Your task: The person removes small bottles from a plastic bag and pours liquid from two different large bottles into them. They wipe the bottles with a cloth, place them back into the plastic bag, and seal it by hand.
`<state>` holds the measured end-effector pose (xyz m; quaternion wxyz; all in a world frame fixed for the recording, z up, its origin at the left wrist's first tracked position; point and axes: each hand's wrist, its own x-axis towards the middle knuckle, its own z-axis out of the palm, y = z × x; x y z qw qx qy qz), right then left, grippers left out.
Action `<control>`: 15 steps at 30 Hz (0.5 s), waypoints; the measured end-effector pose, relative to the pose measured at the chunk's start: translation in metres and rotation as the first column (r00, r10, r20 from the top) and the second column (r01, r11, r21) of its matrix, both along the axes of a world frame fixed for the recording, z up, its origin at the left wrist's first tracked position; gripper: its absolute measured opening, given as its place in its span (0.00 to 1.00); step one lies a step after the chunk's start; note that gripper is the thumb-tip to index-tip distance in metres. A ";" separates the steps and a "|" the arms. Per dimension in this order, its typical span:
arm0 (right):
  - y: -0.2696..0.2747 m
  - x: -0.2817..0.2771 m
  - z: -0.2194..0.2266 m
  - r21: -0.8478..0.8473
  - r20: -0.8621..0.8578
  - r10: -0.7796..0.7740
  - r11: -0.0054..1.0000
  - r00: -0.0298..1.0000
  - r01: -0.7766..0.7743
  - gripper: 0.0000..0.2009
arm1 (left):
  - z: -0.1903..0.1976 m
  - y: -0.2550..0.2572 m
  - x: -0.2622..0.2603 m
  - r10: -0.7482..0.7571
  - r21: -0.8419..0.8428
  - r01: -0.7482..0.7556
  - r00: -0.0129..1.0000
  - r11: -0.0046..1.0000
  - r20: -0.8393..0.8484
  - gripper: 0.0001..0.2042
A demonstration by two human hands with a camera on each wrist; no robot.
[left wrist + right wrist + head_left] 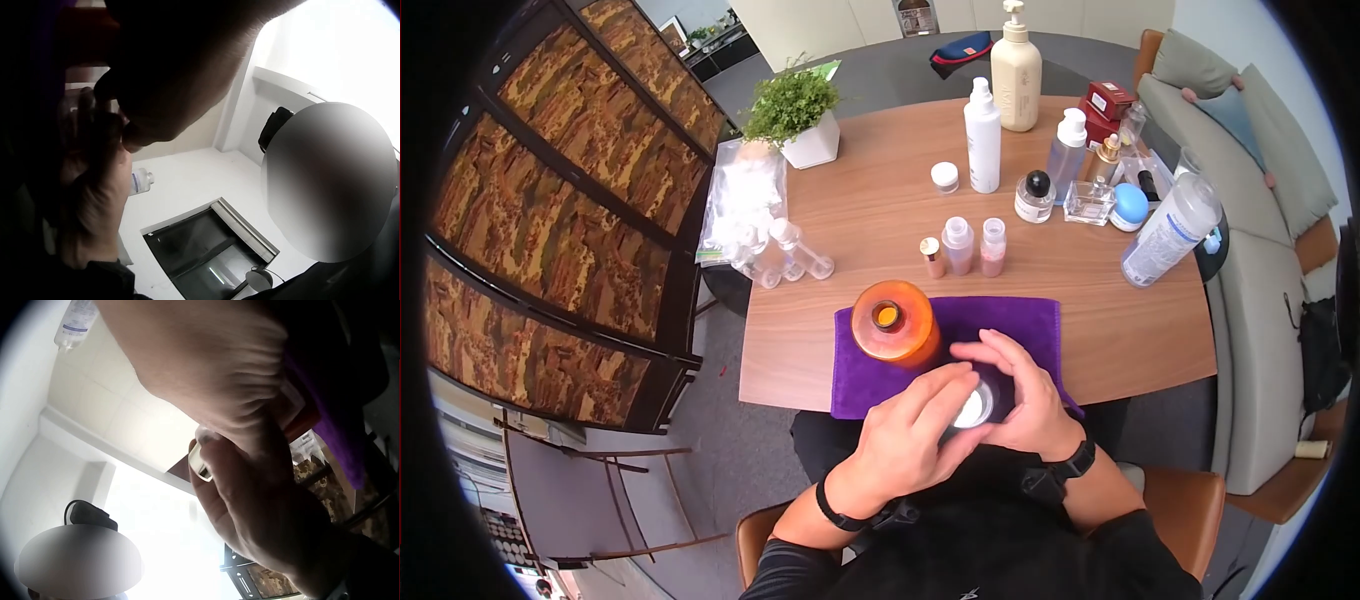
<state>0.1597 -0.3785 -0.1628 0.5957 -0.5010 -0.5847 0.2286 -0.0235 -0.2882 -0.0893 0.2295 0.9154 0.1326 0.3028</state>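
Both hands meet over the near edge of a purple towel (pixel 1040 330), around a small clear round container (pixel 986 403) with white showing in its middle. My left hand (pixel 912 432) has its fingers bent over the near-left side and top of it. From the right, my right hand (pixel 1037 405) grips its side, thumb and fingers curled round. In the right wrist view a pale rim of the container (pixel 200 464) shows between fingertips; the rest is hidden. An amber bottle (pixel 910 335) with an uncapped neck stands on the towel, just beyond the left hand.
Behind the towel stand small pink-tinted bottles (pixel 992 250) and a gold-capped vial (pixel 932 258). Clear empty bottles (pixel 800 250) lie at the left by a plastic bag (pixel 745 190). A white spray bottle (pixel 982 140), pump bottle (pixel 1016 80) and clear bottle (pixel 1170 235) stand farther back and right.
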 end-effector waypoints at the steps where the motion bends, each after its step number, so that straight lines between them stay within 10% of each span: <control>1: 0.000 0.001 0.002 0.002 -0.005 0.009 1.000 1.000 -0.009 0.53 | 0.004 0.000 -0.008 0.013 0.013 -0.013 1.000 1.000 0.016 0.33; 5: 0.003 0.003 -0.015 0.115 -0.167 -0.050 0.991 0.985 0.069 0.49 | 0.026 0.018 -0.057 0.092 -0.007 -0.092 0.981 0.996 0.172 0.35; 11: 0.004 0.000 -0.012 0.074 -0.142 -0.101 0.991 0.985 0.112 0.37 | 0.039 0.090 -0.115 0.644 0.053 -0.643 0.765 0.764 -0.008 0.32; 15: 0.004 0.000 -0.012 0.060 -0.137 -0.111 0.991 0.984 0.120 0.35 | -0.001 0.159 -0.128 0.675 0.042 -0.674 0.738 0.737 0.010 0.33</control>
